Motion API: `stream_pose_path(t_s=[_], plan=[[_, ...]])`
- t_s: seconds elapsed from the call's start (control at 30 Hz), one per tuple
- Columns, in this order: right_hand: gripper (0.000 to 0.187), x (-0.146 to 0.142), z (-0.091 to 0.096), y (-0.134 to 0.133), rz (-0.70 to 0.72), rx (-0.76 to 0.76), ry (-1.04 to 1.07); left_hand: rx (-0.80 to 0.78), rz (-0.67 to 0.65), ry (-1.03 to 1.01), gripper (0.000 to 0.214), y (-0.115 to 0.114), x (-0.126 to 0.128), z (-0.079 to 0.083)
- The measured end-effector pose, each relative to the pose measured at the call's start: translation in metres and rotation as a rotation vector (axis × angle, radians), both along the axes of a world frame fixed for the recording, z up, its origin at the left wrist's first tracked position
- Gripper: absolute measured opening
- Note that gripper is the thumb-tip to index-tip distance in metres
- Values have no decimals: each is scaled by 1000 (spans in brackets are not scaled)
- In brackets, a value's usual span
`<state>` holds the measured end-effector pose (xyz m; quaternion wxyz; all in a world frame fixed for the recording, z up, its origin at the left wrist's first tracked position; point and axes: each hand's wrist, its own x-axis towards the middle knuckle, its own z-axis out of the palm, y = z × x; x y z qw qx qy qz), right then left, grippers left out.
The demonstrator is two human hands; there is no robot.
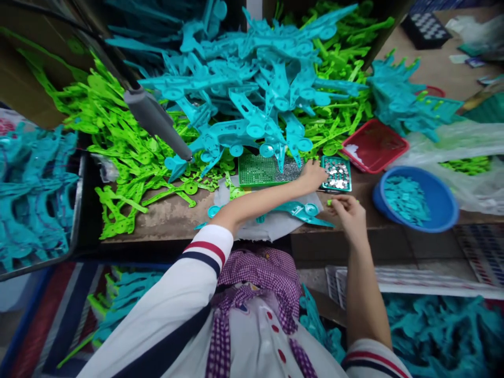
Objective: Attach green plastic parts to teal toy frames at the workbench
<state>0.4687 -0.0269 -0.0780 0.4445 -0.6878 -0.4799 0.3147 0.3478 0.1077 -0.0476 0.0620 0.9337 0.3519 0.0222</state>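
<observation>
My left hand (pixel 312 176) reaches across to the small-parts trays, fingers bent downward and drawn together. What sits between its fingertips, if anything, is hidden. Just right of it lies a green tray of silver discs (pixel 336 174); on its other side is a green perforated tray (pixel 258 170) with small metal pieces at its right end. My right hand (pixel 350 214) pinches a small lime-green plastic piece (pixel 329 202) above the table's front edge. Below my left forearm, a turquoise plastic hanger part (pixel 303 211) rests on a white sheet (pixel 252 230).
Piles of turquoise parts (pixel 252 94) and lime-green parts (pixel 122 136) crowd the back. A grey tool (pixel 157 121) hangs at left. A red tray (pixel 378 144) and a blue bowl of turquoise pieces (pixel 415 199) stand at right. A black bin (pixel 81 205) is far left.
</observation>
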Motion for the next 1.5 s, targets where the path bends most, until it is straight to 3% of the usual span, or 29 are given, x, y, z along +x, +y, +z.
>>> stream_pose_path(t_s=[0.13,0.2,0.4,0.53,0.63,0.73,0.87,0.97,1.1,1.27,1.5], plan=[[40,3,-4,-22,208,-32,-201,6,45,-13,30,9,16,-15],[40,3,-2,-24,247,-28,-261,-8,47,-27,30,13,18,-18],[42,2,8,-34,241,-37,-300,-44,51,5,33,23,11,-19],[48,-2,10,-39,125,-94,-300,-46,-3,-55,34,8,-2,-12],[55,-11,9,-40,20,-100,-324,-114,-78,-182,27,-21,-41,-5],[60,-20,4,-39,-68,-81,-381,-159,-56,-351,28,-59,-113,-7],[59,-26,-6,-35,-91,-111,-457,-131,95,-366,33,-99,-210,-29],[60,-28,-9,-33,-29,-132,-507,-166,164,-332,28,-111,-246,-47],[63,-29,-7,-33,-20,-103,-479,-209,200,-365,27,-109,-248,-59],[63,-30,-8,-34,-23,-105,-462,-216,186,-413,27,-107,-243,-60],[60,-30,-23,-41,118,-106,-813,-251,212,-405,27,-108,-243,-57]])
